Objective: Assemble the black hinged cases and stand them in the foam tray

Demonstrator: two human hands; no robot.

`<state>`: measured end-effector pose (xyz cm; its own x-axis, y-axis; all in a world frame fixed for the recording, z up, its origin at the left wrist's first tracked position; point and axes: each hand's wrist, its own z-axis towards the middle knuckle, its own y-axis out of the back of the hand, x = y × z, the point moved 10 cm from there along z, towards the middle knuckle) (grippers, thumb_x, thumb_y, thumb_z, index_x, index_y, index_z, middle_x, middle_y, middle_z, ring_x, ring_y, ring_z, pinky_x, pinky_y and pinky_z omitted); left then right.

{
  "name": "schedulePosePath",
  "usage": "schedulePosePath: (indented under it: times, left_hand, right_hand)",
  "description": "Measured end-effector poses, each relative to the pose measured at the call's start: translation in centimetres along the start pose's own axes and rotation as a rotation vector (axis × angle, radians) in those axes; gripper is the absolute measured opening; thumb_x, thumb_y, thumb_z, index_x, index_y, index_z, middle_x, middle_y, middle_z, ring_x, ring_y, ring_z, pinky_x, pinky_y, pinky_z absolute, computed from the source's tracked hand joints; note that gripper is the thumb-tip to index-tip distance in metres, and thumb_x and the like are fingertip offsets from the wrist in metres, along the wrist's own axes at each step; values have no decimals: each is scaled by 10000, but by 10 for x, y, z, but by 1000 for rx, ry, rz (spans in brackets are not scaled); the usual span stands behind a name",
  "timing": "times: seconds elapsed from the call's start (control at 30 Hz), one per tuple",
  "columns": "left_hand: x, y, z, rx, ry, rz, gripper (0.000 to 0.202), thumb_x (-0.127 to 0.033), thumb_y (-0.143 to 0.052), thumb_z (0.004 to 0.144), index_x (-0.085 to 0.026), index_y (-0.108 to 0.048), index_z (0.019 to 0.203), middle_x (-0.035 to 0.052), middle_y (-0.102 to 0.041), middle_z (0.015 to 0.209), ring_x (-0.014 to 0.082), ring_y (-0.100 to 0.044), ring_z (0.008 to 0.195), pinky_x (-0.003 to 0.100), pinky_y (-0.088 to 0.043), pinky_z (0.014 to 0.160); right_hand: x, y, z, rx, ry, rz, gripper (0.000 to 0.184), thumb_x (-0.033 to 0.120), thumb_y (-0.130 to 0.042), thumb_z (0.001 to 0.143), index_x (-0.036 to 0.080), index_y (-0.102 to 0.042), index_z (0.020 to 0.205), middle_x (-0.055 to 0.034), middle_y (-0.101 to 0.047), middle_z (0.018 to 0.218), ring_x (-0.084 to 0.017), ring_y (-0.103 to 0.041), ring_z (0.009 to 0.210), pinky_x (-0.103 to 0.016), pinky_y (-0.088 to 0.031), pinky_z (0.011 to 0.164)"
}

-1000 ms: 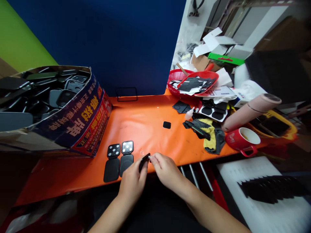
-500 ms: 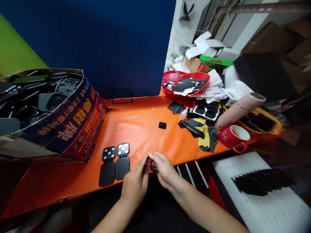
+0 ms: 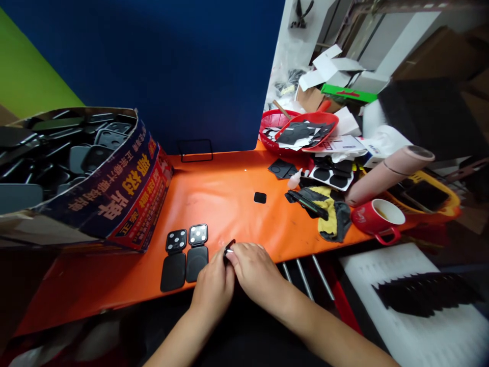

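Observation:
At the table's front edge, my left hand is closed on a thin black piece, seen nearly edge-on. My right hand pinches the same piece from the other side, its thumb against it and its back turned up. Most of the piece is hidden by my fingers. Left of my hands lie two opened black hinged pads, the nearer one and the farther one; their upper flaps bear several pale round dots. Beyond my hands a small black rounded square lies flat on the orange table.
A printed carton full of black pads stands at the left. On the right are a red basket with scraps, a yellow-grey glove, a pink flask and a red mug. White foam holds black pieces lower right.
My right hand has rolled over the black piece, so its back now faces up and covers more of it. My left hand keeps its grip. The view has shifted slightly.

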<state>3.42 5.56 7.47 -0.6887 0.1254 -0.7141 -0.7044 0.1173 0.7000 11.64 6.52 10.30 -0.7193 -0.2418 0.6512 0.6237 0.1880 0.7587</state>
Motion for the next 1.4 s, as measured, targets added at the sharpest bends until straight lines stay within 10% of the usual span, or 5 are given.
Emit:
schedulePosePath:
  times: [0.3, 0.63, 1.4]
  left_hand:
    - [-5, -5, -4, 23, -12, -26, 215, -182, -381, 826, -193, -593, 866, 92, -652, 816, 249, -623, 763, 356, -471, 677]
    - [49, 17, 16, -207, 465, -846, 342, -462, -626, 739, -151, -599, 879, 5, -655, 709, 169, -613, 647, 266, -481, 618]
    - [-35, 30, 4, -86, -331, -217, 341, -130, -550, 790, -270, -640, 1087, 45, -678, 1099, 231, -635, 1007, 339, -504, 879]
  right_hand:
    - [1, 6, 4, -65, 33, 288, 177, 297, -486, 857, 202, -526, 714, -2, -545, 667, -143, -488, 634, -267, -335, 621]
    - [-29, -26, 3, 114, -348, 1355, 306, 458, -525, 824, 156, -576, 830, 39, -423, 598, -87, -365, 539, -222, -292, 530]
    - [-25, -61, -21, 343, -807, 1994, 246, 340, -562, 815, 150, -497, 674, 83, -338, 460, -42, -296, 394, -154, -213, 413]
